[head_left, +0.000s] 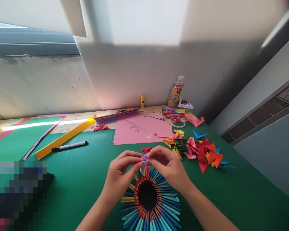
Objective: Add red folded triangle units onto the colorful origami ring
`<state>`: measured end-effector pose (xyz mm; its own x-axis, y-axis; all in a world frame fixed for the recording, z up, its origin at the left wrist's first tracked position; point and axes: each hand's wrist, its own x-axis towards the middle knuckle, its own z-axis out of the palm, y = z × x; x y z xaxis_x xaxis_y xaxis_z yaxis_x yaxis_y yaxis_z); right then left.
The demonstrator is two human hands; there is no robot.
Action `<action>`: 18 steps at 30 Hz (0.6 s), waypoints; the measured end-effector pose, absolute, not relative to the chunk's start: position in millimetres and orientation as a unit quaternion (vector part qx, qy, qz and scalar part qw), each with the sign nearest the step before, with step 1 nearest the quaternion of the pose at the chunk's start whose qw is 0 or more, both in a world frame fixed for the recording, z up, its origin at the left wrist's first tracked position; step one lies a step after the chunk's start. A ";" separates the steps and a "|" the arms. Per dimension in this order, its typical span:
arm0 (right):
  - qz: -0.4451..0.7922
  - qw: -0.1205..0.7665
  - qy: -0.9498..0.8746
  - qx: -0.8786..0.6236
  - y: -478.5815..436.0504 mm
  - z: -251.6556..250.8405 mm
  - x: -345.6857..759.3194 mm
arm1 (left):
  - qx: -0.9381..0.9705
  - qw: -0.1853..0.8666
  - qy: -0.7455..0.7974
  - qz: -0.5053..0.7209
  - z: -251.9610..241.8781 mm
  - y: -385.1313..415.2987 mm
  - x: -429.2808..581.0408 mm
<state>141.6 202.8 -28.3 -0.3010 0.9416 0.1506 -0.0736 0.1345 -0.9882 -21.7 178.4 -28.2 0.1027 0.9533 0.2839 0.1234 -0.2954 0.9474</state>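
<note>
My left hand (120, 173) and my right hand (167, 166) meet above a round ring of folded paper pieces (151, 202), blue outside, red and yellow inside, lying on the green table cover (82, 173). Both hands pinch one small lilac folded paper piece (144, 158) between thumbs and fingertips, just over the ring's far edge. A small red folded piece (146, 149) lies right behind the hands.
A pile of folded paper pieces (199, 150) in red, pink, orange, blue lies to the right. Pink sheets (139, 130) with a clear ruler (137, 128) lie behind. A black marker (69, 146) and yellow strip (65, 138) lie left. Glue stick (142, 101), bottle (175, 93), tape ring (177, 122) stand by the wall.
</note>
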 end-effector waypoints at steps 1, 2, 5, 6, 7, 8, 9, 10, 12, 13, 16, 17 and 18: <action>0.550 0.461 -0.600 -0.353 202.4 -28.0 141.9 | 0.619 0.400 0.438 0.515 -27.9 178.3 -21.7; 0.555 0.457 -0.606 -0.341 202.0 -27.8 142.2 | 0.614 0.396 0.443 0.519 -27.6 178.2 -21.7; 0.561 0.456 -0.605 -0.335 201.1 -28.0 142.5 | 0.600 0.404 0.447 0.527 -27.5 178.0 -21.9; 0.561 0.457 -0.602 -0.338 200.9 -28.3 142.4 | 0.596 0.409 0.445 0.528 -27.6 178.0 -22.1; 0.560 0.458 -0.600 -0.340 200.7 -28.5 142.3 | 0.593 0.414 0.444 0.529 -27.7 178.1 -22.3; 0.560 0.459 -0.599 -0.342 200.8 -28.7 142.1 | 0.591 0.418 0.442 0.529 -27.9 178.3 -22.5; 0.561 0.459 -0.598 -0.342 200.9 -28.8 142.0 | 0.591 0.422 0.440 0.528 -28.0 178.7 -22.9; 0.564 0.459 -0.595 -0.341 201.2 -28.8 141.8 | 0.591 0.425 0.438 0.526 -28.1 179.1 -23.3; 0.574 0.459 -0.589 -0.336 202.0 -28.9 141.6 | 0.594 0.433 0.434 0.522 -28.0 180.1 -24.3; 0.580 0.459 -0.586 -0.332 202.5 -28.9 141.6 | 0.595 0.437 0.431 0.519 -27.9 180.5 -24.9; 0.590 0.456 -0.581 -0.327 203.6 -29.2 141.7 | 0.596 0.447 0.426 0.513 -27.4 180.7 -26.5; 0.589 0.455 -0.582 -0.328 203.7 -29.3 141.7 | 0.595 0.449 0.427 0.512 -27.2 180.6 -26.8; 0.587 0.456 -0.582 -0.329 203.7 -29.5 141.7 | 0.594 0.450 0.428 0.511 -27.0 180.4 -27.0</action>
